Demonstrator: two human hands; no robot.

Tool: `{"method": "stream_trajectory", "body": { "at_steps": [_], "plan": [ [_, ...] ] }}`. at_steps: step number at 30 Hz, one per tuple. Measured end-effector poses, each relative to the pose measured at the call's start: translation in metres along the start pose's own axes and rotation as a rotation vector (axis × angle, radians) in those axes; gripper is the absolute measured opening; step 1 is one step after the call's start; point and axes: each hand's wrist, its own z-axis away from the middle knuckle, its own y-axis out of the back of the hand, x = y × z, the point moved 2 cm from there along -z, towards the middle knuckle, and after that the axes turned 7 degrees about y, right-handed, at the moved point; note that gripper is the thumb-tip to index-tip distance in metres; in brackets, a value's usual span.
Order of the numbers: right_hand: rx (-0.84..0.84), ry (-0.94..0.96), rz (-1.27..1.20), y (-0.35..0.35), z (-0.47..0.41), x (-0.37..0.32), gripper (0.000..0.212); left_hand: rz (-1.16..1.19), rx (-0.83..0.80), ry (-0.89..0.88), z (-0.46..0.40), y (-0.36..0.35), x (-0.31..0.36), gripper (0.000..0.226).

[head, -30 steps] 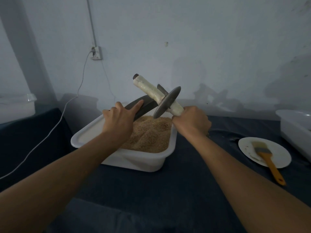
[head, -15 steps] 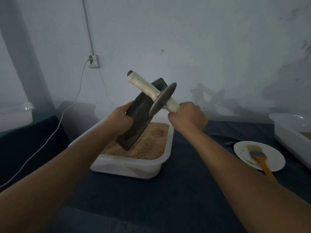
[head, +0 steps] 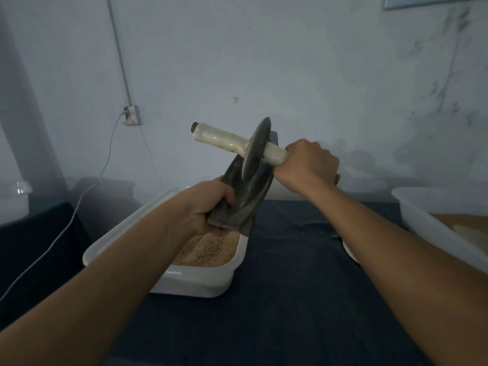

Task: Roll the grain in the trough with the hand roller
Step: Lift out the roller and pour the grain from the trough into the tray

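- We see a dark blue cloth (head: 290, 299) covering the table, and on it, at the left, the white tub (head: 184, 281) that we take as our landmark.
- A second white tub (head: 435, 215) stands well to the right of the landmark tub, cut off by the frame edge (something pale brown lies inside it, but we cannot tell what).
- Inside the landmark tub lies a bed of tan grain (head: 208, 249), heaped and furrowed, filling the part of the tub that shows.
- The dark trough (head: 248, 191), a long curved metal piece, is held up on end just above the far right corner of the landmark tub, its lower end over the grain, its upper end behind the roller's disc.
- The hand roller (head: 257, 149) sits high above the landmark tub: a dark disc on a pale wrapped handle that runs crosswise, the disc's edge lying in the hollow of the trough.
- Our left hand (head: 208, 207) is clamped round the lower end of the trough, fingers curled over its left edge, right above the grain.
- Our right hand (head: 306, 165) is closed in a fist round the right end of the roller's handle, up and to the right of the landmark tub.
- A white cable (head: 87, 196) drops from a wall socket (head: 132, 115), behind and to the left of the landmark tub.
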Motion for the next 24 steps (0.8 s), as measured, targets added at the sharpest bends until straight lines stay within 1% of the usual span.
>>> {"method": "stream_trajectory", "body": {
  "at_steps": [2,4,8,12,14,18,20,24],
  "plan": [
    [-0.004,0.020,0.056,0.010,-0.002,0.014,0.006,0.025,-0.022,0.007,-0.001,-0.015,-0.004,0.048],
    [-0.021,0.044,0.128,0.020,-0.002,0.028,0.009,0.059,-0.040,0.029,-0.005,-0.031,-0.008,0.046],
    [-0.079,0.064,0.230,0.028,0.006,0.057,0.013,0.075,-0.062,0.096,-0.013,-0.063,-0.019,0.028],
    [-0.157,0.061,0.296,0.028,0.018,0.087,0.016,0.125,-0.123,0.170,-0.022,-0.090,-0.031,0.023],
    [-0.202,0.060,0.306,0.026,0.025,0.100,0.018,0.147,-0.126,0.189,-0.026,-0.101,-0.038,0.026],
    [-0.249,0.047,0.309,0.019,0.039,0.122,0.012,0.171,-0.134,0.211,-0.033,-0.118,-0.057,0.038],
    [-0.270,0.052,0.311,0.013,0.045,0.129,0.010,0.186,-0.136,0.236,-0.035,-0.123,-0.066,0.040],
    [-0.314,0.077,0.330,-0.008,0.058,0.141,0.014,0.194,-0.111,0.292,-0.040,-0.128,-0.083,0.043]
  ]
}}
